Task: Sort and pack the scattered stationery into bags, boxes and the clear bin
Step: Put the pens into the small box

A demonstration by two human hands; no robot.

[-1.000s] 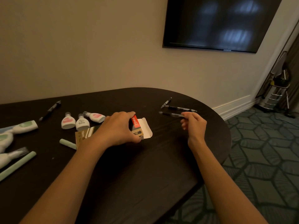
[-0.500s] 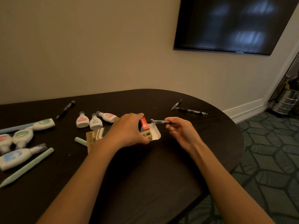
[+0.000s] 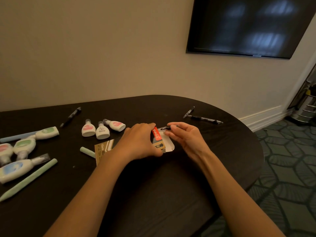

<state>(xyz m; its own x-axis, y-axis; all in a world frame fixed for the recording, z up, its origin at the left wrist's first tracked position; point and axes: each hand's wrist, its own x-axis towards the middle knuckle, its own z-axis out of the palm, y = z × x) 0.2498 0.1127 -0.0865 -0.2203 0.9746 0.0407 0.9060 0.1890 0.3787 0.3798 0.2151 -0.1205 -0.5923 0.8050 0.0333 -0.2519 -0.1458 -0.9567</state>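
Our left grip (image 3: 138, 142) clasps a small cardboard box (image 3: 104, 148) lying on the dark bench (image 3: 153, 189), its end flap open; our right grip (image 3: 186, 139), just beside it, pinches a black pen (image 3: 168, 128) at the box's open end; two more pens (image 3: 205, 119) lie beyond the right grip; small white bottles (image 3: 100, 131) lie beyond the left.

4 black pens (image 3: 205, 119), 7 white bottles (image 3: 102, 133), 3 pastel sticks (image 3: 29, 179), 1 box (image 3: 168, 144)

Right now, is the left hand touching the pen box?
Touching. The head view shows the left hand gripping the pen box, fingers curled over it, thumb under its open end.
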